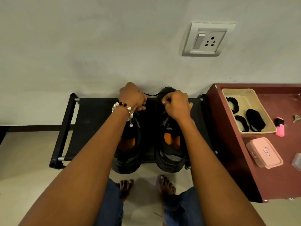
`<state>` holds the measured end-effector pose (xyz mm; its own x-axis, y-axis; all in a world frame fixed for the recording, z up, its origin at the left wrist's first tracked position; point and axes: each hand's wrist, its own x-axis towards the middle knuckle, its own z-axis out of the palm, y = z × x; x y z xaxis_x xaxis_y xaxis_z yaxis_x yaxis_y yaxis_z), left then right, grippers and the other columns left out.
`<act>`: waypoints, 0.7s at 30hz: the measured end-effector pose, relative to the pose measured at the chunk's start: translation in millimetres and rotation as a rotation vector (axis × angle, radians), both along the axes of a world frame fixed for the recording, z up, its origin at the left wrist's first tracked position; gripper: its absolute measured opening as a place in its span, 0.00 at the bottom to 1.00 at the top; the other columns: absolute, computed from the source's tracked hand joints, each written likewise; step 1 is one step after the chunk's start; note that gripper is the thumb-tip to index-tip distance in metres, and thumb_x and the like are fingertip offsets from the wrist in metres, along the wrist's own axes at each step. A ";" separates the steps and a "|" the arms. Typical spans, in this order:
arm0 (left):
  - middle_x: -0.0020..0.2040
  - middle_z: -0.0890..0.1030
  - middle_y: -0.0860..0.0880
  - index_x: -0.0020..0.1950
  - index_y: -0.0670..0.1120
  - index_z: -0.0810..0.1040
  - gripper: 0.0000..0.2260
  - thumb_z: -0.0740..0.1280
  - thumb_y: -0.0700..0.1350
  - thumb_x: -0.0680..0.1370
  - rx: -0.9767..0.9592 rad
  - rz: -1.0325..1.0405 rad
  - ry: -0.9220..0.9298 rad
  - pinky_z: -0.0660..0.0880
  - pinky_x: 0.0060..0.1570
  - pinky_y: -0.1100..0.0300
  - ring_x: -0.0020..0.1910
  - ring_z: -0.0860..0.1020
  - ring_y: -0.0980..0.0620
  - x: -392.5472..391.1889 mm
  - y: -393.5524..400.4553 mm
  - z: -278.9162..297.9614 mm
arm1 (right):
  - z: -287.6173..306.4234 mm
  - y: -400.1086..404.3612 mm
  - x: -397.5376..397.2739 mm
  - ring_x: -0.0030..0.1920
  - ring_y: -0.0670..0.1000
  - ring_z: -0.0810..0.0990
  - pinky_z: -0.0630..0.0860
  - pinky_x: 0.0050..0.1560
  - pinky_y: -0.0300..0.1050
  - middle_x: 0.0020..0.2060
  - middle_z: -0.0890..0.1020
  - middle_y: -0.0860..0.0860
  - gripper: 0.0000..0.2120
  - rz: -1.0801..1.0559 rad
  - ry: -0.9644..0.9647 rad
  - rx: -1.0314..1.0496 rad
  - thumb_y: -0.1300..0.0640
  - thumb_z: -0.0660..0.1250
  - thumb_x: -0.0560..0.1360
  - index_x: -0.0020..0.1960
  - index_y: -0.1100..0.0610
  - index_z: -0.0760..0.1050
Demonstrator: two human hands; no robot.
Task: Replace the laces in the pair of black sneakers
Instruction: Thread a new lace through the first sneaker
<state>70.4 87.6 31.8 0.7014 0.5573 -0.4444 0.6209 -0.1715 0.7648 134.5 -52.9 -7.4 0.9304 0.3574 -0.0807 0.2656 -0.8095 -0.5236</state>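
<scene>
On the rack, both shoes face the wall; left hand and right hand, fingers curled, apparently pinch one lace taut between them for threading.

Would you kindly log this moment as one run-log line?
stage: lacing | left hand: pinches lace | right hand: pinches lace at right sneaker | left sneaker: on rack

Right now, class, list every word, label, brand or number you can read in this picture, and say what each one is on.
No text here can be read.
Pink box: two small stickers on its lid, print too blurred to read.
Right sneaker: small yellow mark by the heel, unreadable.
Wall socket: no lettering visible.
</scene>
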 end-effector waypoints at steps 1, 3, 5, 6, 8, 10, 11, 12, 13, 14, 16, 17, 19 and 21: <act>0.35 0.80 0.43 0.40 0.38 0.78 0.06 0.68 0.35 0.77 -0.007 0.006 0.000 0.74 0.22 0.64 0.28 0.79 0.48 -0.1 -1.3 -0.7 | -1.6 -1.5 2.2 0.61 0.56 0.71 0.64 0.58 0.58 0.48 0.80 0.46 0.08 -0.045 0.103 0.106 0.58 0.65 0.77 0.42 0.51 0.80; 0.36 0.81 0.43 0.41 0.38 0.78 0.06 0.68 0.37 0.78 -0.018 0.003 -0.004 0.75 0.24 0.63 0.28 0.80 0.47 0.0 -3.0 -2.2 | -7.3 -6.2 8.6 0.62 0.54 0.73 0.66 0.63 0.60 0.46 0.82 0.43 0.07 -0.106 0.289 0.298 0.51 0.65 0.73 0.40 0.50 0.80; 0.36 0.81 0.44 0.40 0.39 0.77 0.07 0.67 0.38 0.78 -0.023 -0.036 0.019 0.74 0.23 0.63 0.28 0.80 0.48 0.9 -4.5 -4.8 | -9.1 -10.8 13.4 0.61 0.55 0.76 0.69 0.66 0.63 0.44 0.84 0.45 0.07 -0.100 0.420 0.449 0.50 0.64 0.71 0.39 0.49 0.81; 0.36 0.81 0.44 0.41 0.39 0.76 0.07 0.67 0.38 0.78 -0.027 -0.057 0.027 0.73 0.21 0.65 0.27 0.79 0.49 1.2 -5.6 -6.1 | -2.7 -13.2 11.2 0.57 0.55 0.78 0.73 0.64 0.58 0.41 0.84 0.48 0.08 -0.098 0.468 0.523 0.53 0.65 0.73 0.37 0.52 0.80; 0.37 0.81 0.44 0.42 0.39 0.77 0.05 0.68 0.38 0.78 -0.016 -0.104 0.028 0.71 0.19 0.66 0.27 0.78 0.51 1.4 -8.7 -6.8 | 17.0 -18.8 5.2 0.43 0.52 0.80 0.80 0.50 0.44 0.36 0.81 0.52 0.11 -0.084 0.592 0.705 0.62 0.64 0.78 0.37 0.56 0.77; 0.38 0.81 0.44 0.46 0.40 0.80 0.03 0.70 0.39 0.77 0.002 -0.155 -0.017 0.70 0.20 0.67 0.27 0.76 0.54 2.5 -13.6 -6.5 | 33.0 -25.9 3.7 0.37 0.49 0.80 0.79 0.39 0.40 0.33 0.81 0.51 0.11 -0.052 0.684 0.880 0.62 0.64 0.80 0.39 0.58 0.75; 0.39 0.81 0.45 0.48 0.41 0.81 0.03 0.71 0.40 0.76 0.008 -0.175 -0.057 0.70 0.21 0.68 0.27 0.75 0.55 2.6 -17.0 -5.8 | 40.7 -29.6 3.3 0.38 0.46 0.81 0.77 0.38 0.40 0.34 0.81 0.50 0.10 -0.058 0.693 0.934 0.60 0.64 0.80 0.39 0.58 0.75; 0.40 0.81 0.46 0.51 0.43 0.82 0.06 0.72 0.41 0.76 0.009 -0.195 -0.106 0.71 0.22 0.67 0.27 0.75 0.55 3.1 -21.5 -5.1 | 47.4 -33.0 4.0 0.41 0.43 0.81 0.76 0.41 0.40 0.38 0.81 0.48 0.09 -0.068 0.680 0.961 0.58 0.64 0.80 0.40 0.56 0.75; 0.42 0.81 0.45 0.53 0.45 0.83 0.08 0.73 0.42 0.75 0.013 -0.213 -0.156 0.74 0.25 0.65 0.28 0.75 0.54 3.6 -26.8 -3.2 | 53.2 -35.7 4.2 0.46 0.41 0.79 0.74 0.44 0.41 0.42 0.81 0.46 0.09 -0.077 0.650 0.972 0.56 0.64 0.80 0.42 0.55 0.77; 0.44 0.82 0.44 0.56 0.47 0.83 0.10 0.73 0.44 0.75 0.020 -0.233 -0.207 0.77 0.30 0.61 0.31 0.77 0.52 5.1 -32.6 -0.5 | 57.9 -37.9 4.7 0.48 0.40 0.78 0.73 0.46 0.42 0.45 0.81 0.44 0.09 -0.087 0.612 0.986 0.54 0.64 0.80 0.42 0.54 0.77; 0.47 0.82 0.47 0.59 0.50 0.82 0.12 0.72 0.46 0.76 0.024 -0.289 -0.284 0.78 0.38 0.58 0.36 0.78 0.53 8.3 -43.2 4.9 | 64.4 -42.2 5.7 0.43 0.37 0.78 0.74 0.40 0.38 0.43 0.80 0.42 0.10 -0.112 0.541 1.041 0.54 0.63 0.80 0.42 0.53 0.78; 0.41 0.81 0.49 0.59 0.50 0.82 0.11 0.71 0.46 0.76 0.022 -0.320 -0.305 0.75 0.31 0.66 0.31 0.76 0.57 10.2 -48.2 6.2 | 66.5 -44.5 6.6 0.43 0.38 0.78 0.73 0.41 0.39 0.42 0.80 0.41 0.11 -0.129 0.502 1.063 0.53 0.64 0.80 0.40 0.52 0.78; 0.27 0.75 0.56 0.54 0.49 0.84 0.08 0.71 0.47 0.76 0.033 -0.357 -0.302 0.64 0.24 0.74 0.24 0.69 0.61 13.7 -54.9 6.5 | 67.4 -49.7 9.9 0.48 0.44 0.72 0.67 0.46 0.45 0.43 0.79 0.40 0.12 -0.179 0.457 1.114 0.50 0.65 0.78 0.38 0.50 0.79; 0.28 0.75 0.58 0.48 0.46 0.85 0.06 0.71 0.48 0.76 0.039 -0.351 -0.277 0.63 0.24 0.74 0.25 0.69 0.62 15.8 -54.4 3.9 | 63.6 -59.4 16.6 0.47 0.46 0.68 0.63 0.45 0.46 0.44 0.79 0.41 0.11 -0.261 0.477 1.217 0.47 0.65 0.77 0.40 0.50 0.80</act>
<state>86.2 33.2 35.7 0.9406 0.2767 -0.1968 0.2928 -0.3676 0.8827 151.1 -112.4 56.2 0.9523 0.2507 -0.1741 -0.2351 0.2385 -0.9423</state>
